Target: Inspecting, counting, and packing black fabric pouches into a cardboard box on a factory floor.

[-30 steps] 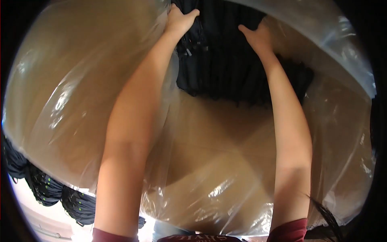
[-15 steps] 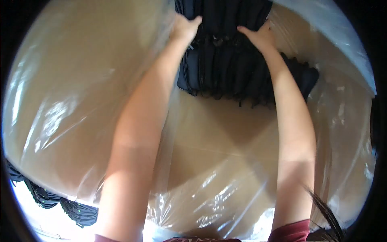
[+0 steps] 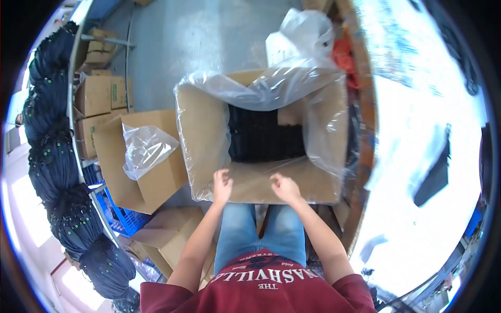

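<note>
A large cardboard box (image 3: 202, 125) lined with a clear plastic bag (image 3: 324, 122) stands right in front of me. Deep inside it, black cloth bundles (image 3: 261, 136) lie side by side, leaving bare cardboard at the far right corner. My left hand (image 3: 223, 185) hovers over the near wall of the box, its fingers loosely bent and nothing in them. To its right, my right hand (image 3: 285, 188) is over the same wall, also without anything, fingers slightly curled and apart.
On the left, a second open carton (image 3: 162, 185) holds a crumpled plastic bag (image 3: 147, 151). Further left, black bundles (image 3: 55, 161) hang along a rail, near stacked cartons (image 3: 95, 95) and a blue crate (image 3: 125, 216). A table with white material (image 3: 412, 156) borders the right side.
Both hands have come up out of the box, away from the black bundles, back to its near side. The view has pulled back from the box's inside to the whole box and its surroundings.
</note>
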{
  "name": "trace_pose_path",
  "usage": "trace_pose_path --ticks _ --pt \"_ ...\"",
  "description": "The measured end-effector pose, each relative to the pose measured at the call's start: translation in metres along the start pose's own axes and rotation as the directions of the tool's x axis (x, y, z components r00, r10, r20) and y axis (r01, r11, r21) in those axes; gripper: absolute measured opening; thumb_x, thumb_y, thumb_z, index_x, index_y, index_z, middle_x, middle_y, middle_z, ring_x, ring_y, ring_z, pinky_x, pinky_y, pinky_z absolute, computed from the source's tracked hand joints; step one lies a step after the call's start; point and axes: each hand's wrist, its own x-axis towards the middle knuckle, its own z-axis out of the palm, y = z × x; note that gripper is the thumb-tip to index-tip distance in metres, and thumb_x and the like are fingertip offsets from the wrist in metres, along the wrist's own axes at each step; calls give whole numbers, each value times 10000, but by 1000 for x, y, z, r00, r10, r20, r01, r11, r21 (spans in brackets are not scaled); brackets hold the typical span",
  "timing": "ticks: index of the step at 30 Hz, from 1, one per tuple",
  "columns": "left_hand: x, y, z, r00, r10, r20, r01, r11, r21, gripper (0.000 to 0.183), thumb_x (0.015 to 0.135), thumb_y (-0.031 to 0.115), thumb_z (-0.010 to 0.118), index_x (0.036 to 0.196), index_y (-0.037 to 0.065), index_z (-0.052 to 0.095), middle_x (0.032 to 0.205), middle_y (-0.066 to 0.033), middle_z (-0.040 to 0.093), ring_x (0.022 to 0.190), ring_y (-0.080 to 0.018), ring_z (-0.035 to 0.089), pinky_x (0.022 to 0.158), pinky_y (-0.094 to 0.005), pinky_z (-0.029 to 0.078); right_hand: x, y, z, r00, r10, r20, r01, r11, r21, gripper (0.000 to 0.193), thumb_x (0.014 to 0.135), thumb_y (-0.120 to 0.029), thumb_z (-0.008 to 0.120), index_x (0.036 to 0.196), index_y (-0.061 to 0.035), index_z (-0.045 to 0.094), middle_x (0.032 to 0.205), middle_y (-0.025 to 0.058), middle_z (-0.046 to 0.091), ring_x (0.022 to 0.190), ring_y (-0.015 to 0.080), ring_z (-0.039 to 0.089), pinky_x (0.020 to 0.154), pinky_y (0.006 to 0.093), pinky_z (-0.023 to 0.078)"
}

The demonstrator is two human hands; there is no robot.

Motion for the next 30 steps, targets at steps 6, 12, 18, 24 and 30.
trace_pose_path --ticks 6,12,18,24,30 --pt "-76 -86 -78 969 -188 157 152 964 218 189 805 141 575 947 15 581 705 -100 599 582 -162 570 535 -302 466 -107 8 -59 996 -83 -44 83 997 6 247 775 -246 577 980 -130 652 887 143 669 869 299 636 797 399 495" --pt "-46 -52 -63 553 -508 660 153 841 519 174 841 224 538 849 70 619 776 -58 648 621 -199 623 531 -334 498 -144 47 -113 876 69 -477 56 968 243 242 760 -236 574 944 -99 652 880 130 666 859 297 630 765 392 495" --pt "12 79 -17 478 -332 813 -159 878 452 199 868 229 518 863 55 616 640 -80 623 495 -128 560 454 -241 444 -229 47 -113 683 219 -697 234 839 492 251 785 -208 565 989 -78 635 801 103 658 729 238 628 696 344 489" --pt "-37 191 55 280 -202 938 -438 843 313 199 886 204 491 841 47 603 483 12 440 400 -80 401 472 -239 435 -339 68 -57 461 450 -765 507 574 643 195 851 -127 560 1014 -38 621 720 57 623 682 119 601 608 256 498" --pt "-138 239 108 59 -288 956 -614 745 262 167 881 159 478 815 50 586 503 20 420 419 -81 381 534 -253 436 -462 115 -14 93 680 -728 558 570 604 266 846 -72 433 1023 -55 631 736 50 620 657 105 572 619 238 456"
